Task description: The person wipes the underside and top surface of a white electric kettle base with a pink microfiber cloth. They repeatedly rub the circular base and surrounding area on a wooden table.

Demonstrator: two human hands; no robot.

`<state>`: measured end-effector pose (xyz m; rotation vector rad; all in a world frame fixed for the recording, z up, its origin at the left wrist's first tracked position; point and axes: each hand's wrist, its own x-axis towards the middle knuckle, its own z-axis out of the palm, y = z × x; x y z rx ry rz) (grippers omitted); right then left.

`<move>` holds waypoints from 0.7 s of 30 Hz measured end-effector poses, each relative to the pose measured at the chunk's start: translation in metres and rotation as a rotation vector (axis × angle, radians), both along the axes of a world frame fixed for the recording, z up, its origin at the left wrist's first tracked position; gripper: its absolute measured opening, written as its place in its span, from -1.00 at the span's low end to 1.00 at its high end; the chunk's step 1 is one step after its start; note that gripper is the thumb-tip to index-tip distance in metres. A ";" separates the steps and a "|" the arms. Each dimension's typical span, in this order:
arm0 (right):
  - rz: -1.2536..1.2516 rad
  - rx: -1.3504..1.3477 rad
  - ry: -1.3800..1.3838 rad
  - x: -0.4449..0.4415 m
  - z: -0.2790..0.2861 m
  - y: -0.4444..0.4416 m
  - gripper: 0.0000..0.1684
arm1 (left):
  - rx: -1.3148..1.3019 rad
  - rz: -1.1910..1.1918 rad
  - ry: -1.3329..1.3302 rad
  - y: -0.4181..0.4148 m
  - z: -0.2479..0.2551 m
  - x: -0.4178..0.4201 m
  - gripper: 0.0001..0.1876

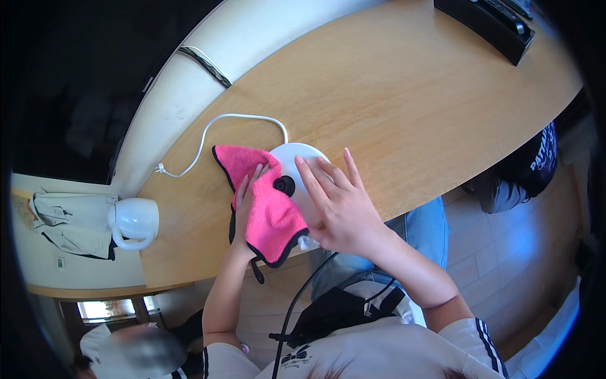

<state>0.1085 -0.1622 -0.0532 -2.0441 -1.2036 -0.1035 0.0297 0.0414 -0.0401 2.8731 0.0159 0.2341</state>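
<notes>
A pink cloth (274,213) with black edging is draped over my left hand (244,208), which grips it. The cloth covers the left part of a white round kettle base (303,154), around its black central connector (284,185). My right hand (348,208) lies spread over the base's right side, fingers apart and fingertips on or just above its surface. A white power cord (232,115) runs from the back of the base and ends in a plug (162,168) on the wooden table. A white electric kettle (137,222) stands at the table's left end.
A black box (487,31) holding a remote control sits at the table's (402,94) far right. Behind the table hangs a large dark screen (80,94). A light jacket (78,220) hangs at left. Another person (137,350) is at lower left; a dark bag (530,161) stands right.
</notes>
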 end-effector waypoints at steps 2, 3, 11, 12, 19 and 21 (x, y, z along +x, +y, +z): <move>0.003 0.021 0.034 -0.001 0.003 0.000 0.21 | -0.183 0.000 -0.033 0.000 -0.003 0.008 -0.33; 0.004 0.032 0.050 -0.001 0.004 0.000 0.21 | -0.250 0.003 -0.056 -0.001 -0.006 0.011 -0.37; -0.073 0.050 0.079 0.001 0.003 -0.001 0.24 | 0.124 -0.192 -0.232 -0.019 0.013 0.018 -0.46; -0.093 0.041 0.083 0.001 0.003 -0.001 0.23 | 0.121 -0.203 -0.239 -0.019 0.014 0.020 -0.47; -0.127 0.055 0.101 0.000 0.001 0.002 0.21 | 0.064 -0.201 -0.354 -0.017 0.007 0.030 -0.58; -0.143 0.066 0.080 0.000 -0.001 0.002 0.21 | -0.050 -0.091 -0.379 -0.011 -0.002 0.026 -0.65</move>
